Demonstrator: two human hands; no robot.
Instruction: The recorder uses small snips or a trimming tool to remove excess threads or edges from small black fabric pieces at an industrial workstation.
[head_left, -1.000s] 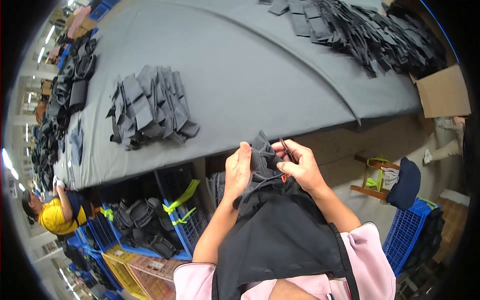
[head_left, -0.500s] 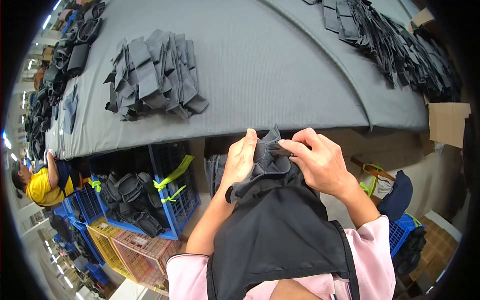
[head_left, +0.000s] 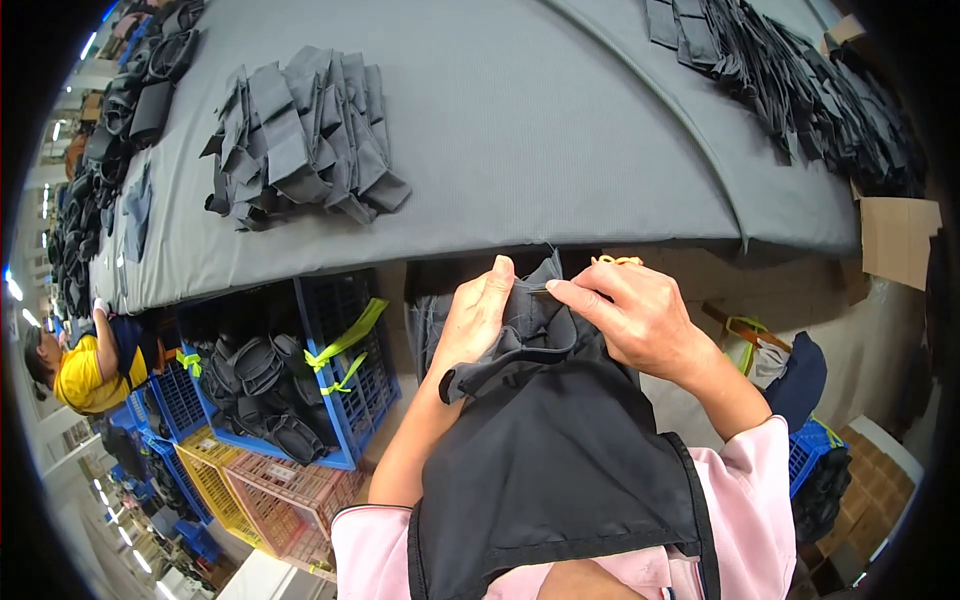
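In front of my apron, just off the table's near edge, my left hand (head_left: 478,318) is closed on a dark grey fabric piece (head_left: 532,325). The cloth is folded, with a pointed corner standing up and a curled strip hanging down over my left wrist. My right hand (head_left: 645,322) is closed around what look like small scissors (head_left: 622,260), their orange loops showing above the knuckles. A thin tip pokes out by its thumb and forefinger, against the cloth's upper edge. My palm hides most of the tool.
The grey-covered table (head_left: 480,150) bears a pile of grey fabric strips (head_left: 305,140) at left and a longer pile (head_left: 775,85) at far right. Below it stands a blue crate (head_left: 345,400) of dark pieces. A person in yellow (head_left: 90,370) is at far left.
The orange loops have come into sight above my right hand, which has shifted slightly left at the fingertips. The cloth's front fold has opened out a little. My left hand stays in place.
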